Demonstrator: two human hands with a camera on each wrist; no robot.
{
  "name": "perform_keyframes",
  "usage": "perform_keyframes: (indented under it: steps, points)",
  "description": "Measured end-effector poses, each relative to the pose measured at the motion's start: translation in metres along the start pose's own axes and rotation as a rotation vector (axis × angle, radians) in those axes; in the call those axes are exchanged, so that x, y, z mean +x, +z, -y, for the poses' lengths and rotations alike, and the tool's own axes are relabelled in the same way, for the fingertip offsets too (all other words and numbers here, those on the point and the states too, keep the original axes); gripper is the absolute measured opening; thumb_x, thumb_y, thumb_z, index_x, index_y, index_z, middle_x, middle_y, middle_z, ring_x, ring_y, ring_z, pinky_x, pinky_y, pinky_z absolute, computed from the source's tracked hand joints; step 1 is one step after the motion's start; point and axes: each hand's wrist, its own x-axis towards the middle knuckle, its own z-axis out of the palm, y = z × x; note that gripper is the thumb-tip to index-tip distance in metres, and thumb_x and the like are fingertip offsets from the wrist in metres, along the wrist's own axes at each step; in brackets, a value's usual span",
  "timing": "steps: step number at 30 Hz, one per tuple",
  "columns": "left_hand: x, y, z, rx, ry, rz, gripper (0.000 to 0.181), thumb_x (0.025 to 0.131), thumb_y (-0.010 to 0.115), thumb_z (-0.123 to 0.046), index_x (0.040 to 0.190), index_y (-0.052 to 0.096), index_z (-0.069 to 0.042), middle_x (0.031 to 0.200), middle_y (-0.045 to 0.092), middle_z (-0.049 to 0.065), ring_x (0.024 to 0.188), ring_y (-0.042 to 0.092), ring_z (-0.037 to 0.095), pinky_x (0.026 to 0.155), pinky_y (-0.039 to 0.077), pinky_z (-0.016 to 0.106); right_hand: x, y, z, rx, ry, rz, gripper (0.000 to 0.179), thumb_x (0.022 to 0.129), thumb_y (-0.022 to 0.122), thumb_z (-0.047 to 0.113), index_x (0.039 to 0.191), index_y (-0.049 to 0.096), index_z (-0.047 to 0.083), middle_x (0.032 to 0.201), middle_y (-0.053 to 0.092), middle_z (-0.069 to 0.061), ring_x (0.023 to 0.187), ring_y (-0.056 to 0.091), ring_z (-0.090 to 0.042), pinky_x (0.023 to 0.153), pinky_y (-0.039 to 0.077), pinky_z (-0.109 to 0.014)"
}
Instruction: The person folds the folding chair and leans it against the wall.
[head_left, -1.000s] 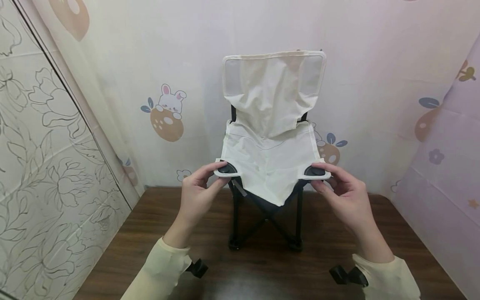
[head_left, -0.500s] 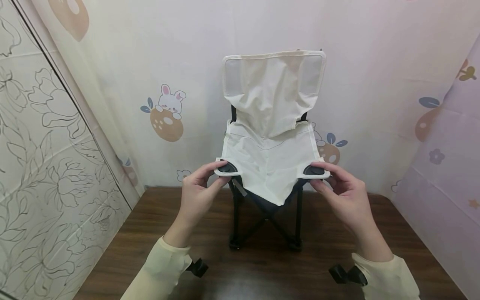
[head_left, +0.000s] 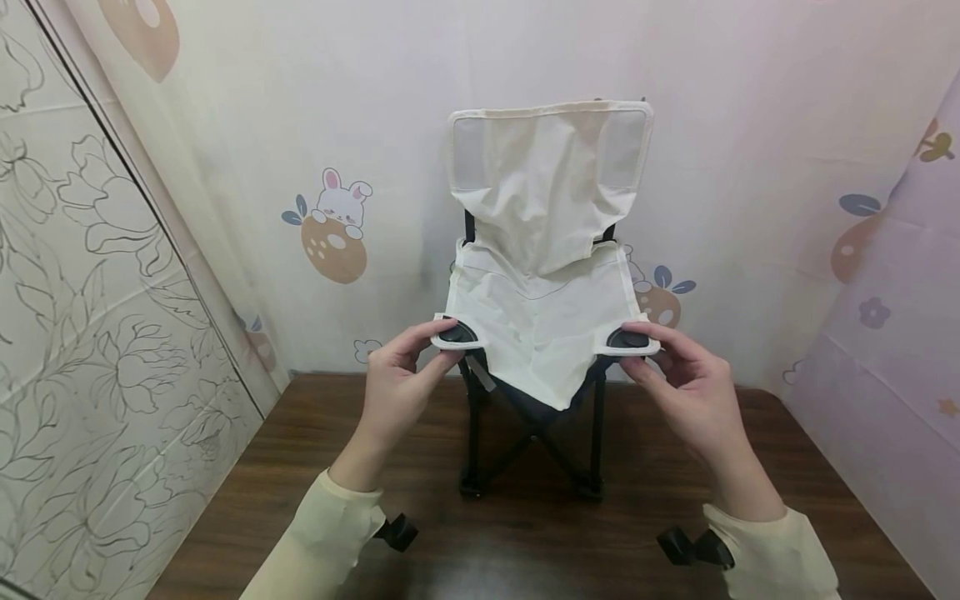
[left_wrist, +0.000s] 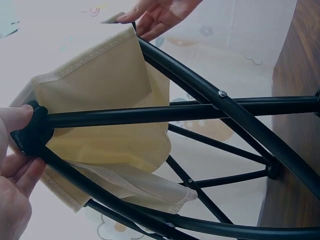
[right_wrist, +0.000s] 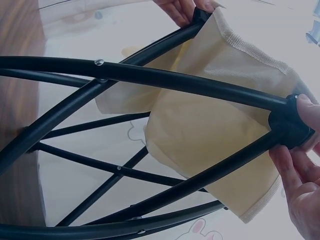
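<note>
A small folding chair (head_left: 542, 292) with a cream fabric seat and back stands unfolded on the wooden table. Its dark tube legs (head_left: 474, 433) cross beneath the seat. My left hand (head_left: 397, 375) pinches the seat's front left corner, fingers over the black corner patch and thumb below. At the front right corner my right hand (head_left: 686, 383) does the same. Each wrist view looks under the seat: the left thumb and fingers (left_wrist: 31, 172) grip a black plastic joint (left_wrist: 34, 127) where two tubes meet, and the right fingers (right_wrist: 285, 162) hold the matching joint (right_wrist: 290, 122).
The wooden table (head_left: 495, 542) spreads under the chair and forearms. Behind it hangs a pale curtain (head_left: 405, 83) printed with rabbits and carrots. A flower-patterned panel (head_left: 97, 333) stands at the left. A short grey tag (head_left: 482, 375) hangs below the seat's left corner.
Both hands keep their grip on the front corners. The left hand and left corner have shifted very slightly right and up; the chair is otherwise almost still.
</note>
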Motion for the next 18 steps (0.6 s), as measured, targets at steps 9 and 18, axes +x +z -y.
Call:
perform_keyframes:
  steps: [9,18]
  points:
    - [0.0011,0.0004,0.0012,-0.001,0.001,0.005,0.036,0.094,0.078,0.013,0.129,0.076,0.004,0.128,0.077,0.018,0.123,0.073,0.025,0.107,0.058,0.037,0.0008,0.0002,-0.0007,0.046,-0.001,0.01,0.045,0.095,0.073,-0.018,0.139,0.067,-0.009,0.134,0.073,-0.005,0.12,0.072,-0.013,0.101,0.055,-0.023]
    - [0.0017,0.0009,0.0028,-0.008,0.006,0.015,0.036,0.095,0.078,0.012,0.13,0.076,0.003,0.129,0.077,0.016,0.124,0.073,0.027,0.108,0.057,0.038,0.0027,-0.0004,-0.0021,0.062,-0.014,0.021,0.045,0.095,0.072,-0.019,0.139,0.067,-0.01,0.133,0.073,-0.005,0.12,0.072,-0.013,0.102,0.055,-0.023]
